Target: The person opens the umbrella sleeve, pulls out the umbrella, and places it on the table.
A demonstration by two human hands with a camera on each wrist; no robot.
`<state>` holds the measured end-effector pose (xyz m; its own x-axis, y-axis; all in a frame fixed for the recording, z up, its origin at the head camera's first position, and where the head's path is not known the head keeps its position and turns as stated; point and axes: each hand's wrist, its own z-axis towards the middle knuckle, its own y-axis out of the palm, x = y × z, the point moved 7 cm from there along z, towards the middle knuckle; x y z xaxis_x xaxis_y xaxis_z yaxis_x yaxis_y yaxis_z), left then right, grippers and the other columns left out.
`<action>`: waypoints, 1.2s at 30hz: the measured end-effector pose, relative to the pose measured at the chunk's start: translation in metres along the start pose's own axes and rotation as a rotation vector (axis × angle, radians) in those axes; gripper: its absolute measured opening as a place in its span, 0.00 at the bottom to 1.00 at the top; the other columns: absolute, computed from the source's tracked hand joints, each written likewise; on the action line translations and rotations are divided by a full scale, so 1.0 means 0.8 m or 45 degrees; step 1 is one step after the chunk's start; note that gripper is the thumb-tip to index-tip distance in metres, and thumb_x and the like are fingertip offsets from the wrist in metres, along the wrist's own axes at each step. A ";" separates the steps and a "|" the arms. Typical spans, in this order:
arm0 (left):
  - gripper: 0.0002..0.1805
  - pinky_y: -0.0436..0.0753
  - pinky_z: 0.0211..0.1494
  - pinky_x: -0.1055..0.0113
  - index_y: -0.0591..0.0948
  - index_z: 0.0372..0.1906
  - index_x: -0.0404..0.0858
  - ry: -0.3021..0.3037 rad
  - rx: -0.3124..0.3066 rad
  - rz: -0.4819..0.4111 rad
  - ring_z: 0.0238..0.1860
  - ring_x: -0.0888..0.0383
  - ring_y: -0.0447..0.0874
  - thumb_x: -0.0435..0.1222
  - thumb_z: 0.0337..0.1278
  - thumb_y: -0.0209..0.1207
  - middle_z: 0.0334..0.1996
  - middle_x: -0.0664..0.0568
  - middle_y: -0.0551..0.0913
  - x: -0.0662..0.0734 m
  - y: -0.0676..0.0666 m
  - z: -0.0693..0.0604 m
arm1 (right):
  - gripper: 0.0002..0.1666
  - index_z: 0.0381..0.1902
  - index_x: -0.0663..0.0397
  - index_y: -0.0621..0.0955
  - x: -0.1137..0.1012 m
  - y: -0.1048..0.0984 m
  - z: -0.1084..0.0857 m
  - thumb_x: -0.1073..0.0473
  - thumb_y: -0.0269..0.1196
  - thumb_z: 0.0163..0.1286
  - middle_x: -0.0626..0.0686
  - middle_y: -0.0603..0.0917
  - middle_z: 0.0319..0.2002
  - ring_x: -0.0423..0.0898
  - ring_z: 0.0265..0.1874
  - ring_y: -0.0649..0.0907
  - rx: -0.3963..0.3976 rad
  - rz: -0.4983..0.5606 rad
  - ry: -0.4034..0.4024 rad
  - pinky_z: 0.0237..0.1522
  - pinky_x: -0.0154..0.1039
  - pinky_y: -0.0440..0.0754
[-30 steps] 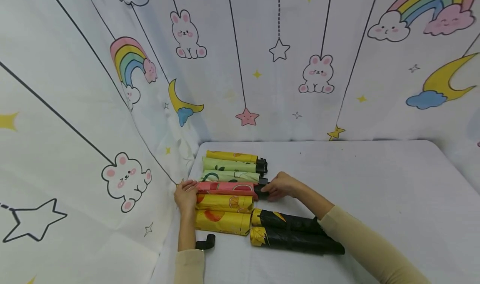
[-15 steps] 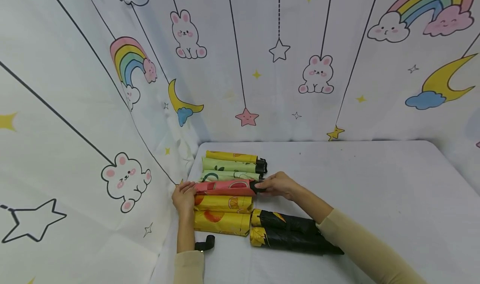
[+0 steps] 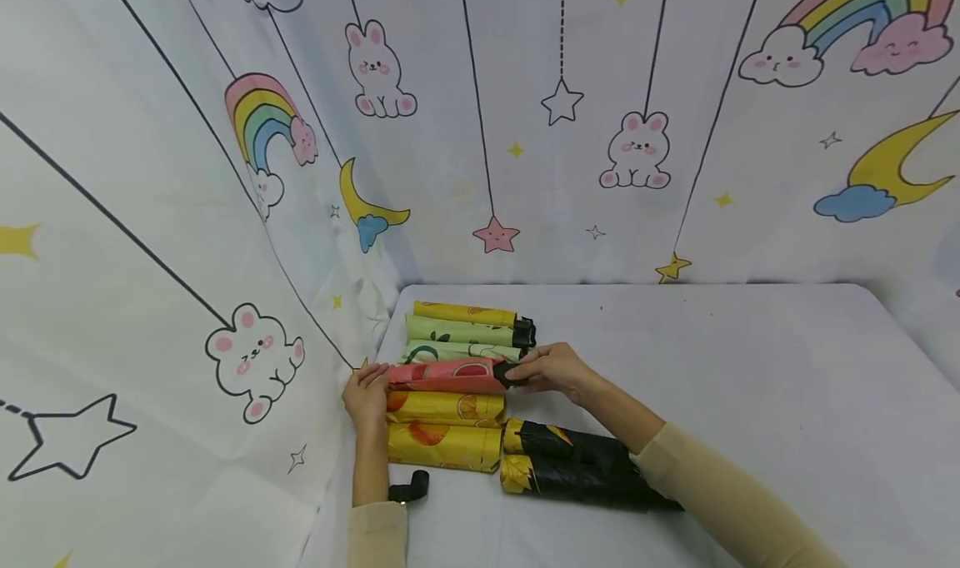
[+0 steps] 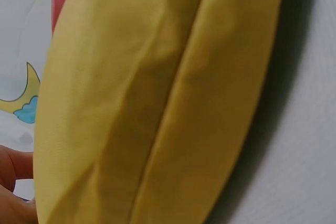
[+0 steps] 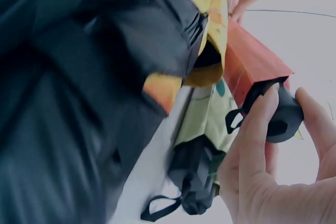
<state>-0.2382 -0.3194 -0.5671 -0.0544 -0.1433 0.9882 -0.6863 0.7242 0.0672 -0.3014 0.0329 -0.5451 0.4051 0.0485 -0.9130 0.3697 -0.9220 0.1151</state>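
A folded umbrella in a red watermelon-print sleeve [image 3: 442, 376] lies across the row of umbrellas. My right hand [image 3: 557, 370] pinches its black handle [image 5: 285, 115] between thumb and fingers; in the right wrist view the handle juts from the sleeve's mouth. At the other end, my left hand [image 3: 365, 397] holds the sleeve's tip, its fingers partly hidden. Just in front lie two yellow fruit-print sleeves [image 3: 446, 407], their mouths facing right. One yellow sleeve [image 4: 157, 98] fills the left wrist view. Behind the red umbrella are two light green sleeved umbrellas [image 3: 457, 330].
Two black folded umbrellas with yellow trim [image 3: 581, 478] lie at front right, under my right forearm. A yellow sleeved umbrella [image 3: 465, 312] is at the back of the row. A black strap-like piece [image 3: 411, 486] is beside my left wrist. White cloth covers the table [image 3: 735, 368].
The red umbrella's handle end has risen and shifted slightly left with my right hand. My left hand has moved a little left, keeping hold of the sleeve's tip.
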 end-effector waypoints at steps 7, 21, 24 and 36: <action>0.18 0.87 0.43 0.75 0.77 0.59 0.23 -0.005 -0.005 -0.029 0.41 0.62 0.91 0.20 0.66 0.60 0.55 0.29 0.84 -0.002 0.000 0.001 | 0.14 0.37 0.66 0.86 -0.002 0.003 -0.008 0.66 0.80 0.56 0.62 0.90 0.41 0.57 0.37 0.92 0.020 0.044 -0.022 0.54 0.58 0.86; 0.18 0.87 0.41 0.75 0.77 0.60 0.23 -0.003 -0.015 -0.034 0.40 0.63 0.92 0.21 0.67 0.59 0.55 0.30 0.85 -0.003 -0.001 0.002 | 0.12 0.35 0.65 0.87 -0.004 0.005 -0.015 0.64 0.80 0.57 0.60 0.91 0.37 0.54 0.34 0.92 0.043 0.076 -0.013 0.56 0.59 0.84; 0.17 0.86 0.40 0.75 0.77 0.60 0.24 -0.001 -0.018 -0.013 0.40 0.64 0.91 0.22 0.69 0.59 0.55 0.31 0.85 -0.002 -0.001 0.002 | 0.12 0.37 0.65 0.88 -0.004 0.005 -0.015 0.64 0.79 0.58 0.60 0.91 0.38 0.53 0.33 0.92 0.049 0.089 -0.014 0.54 0.56 0.87; 0.18 0.86 0.38 0.76 0.77 0.61 0.24 -0.007 -0.005 -0.014 0.39 0.66 0.91 0.22 0.68 0.60 0.56 0.31 0.84 0.001 -0.002 -0.002 | 0.18 0.43 0.67 0.88 -0.003 -0.003 -0.019 0.61 0.79 0.58 0.62 0.91 0.42 0.54 0.36 0.92 0.054 0.114 -0.040 0.55 0.56 0.86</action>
<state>-0.2361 -0.3193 -0.5664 -0.0510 -0.1550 0.9866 -0.6840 0.7253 0.0786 -0.2902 0.0408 -0.5371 0.4079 -0.0463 -0.9118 0.2973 -0.9375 0.1806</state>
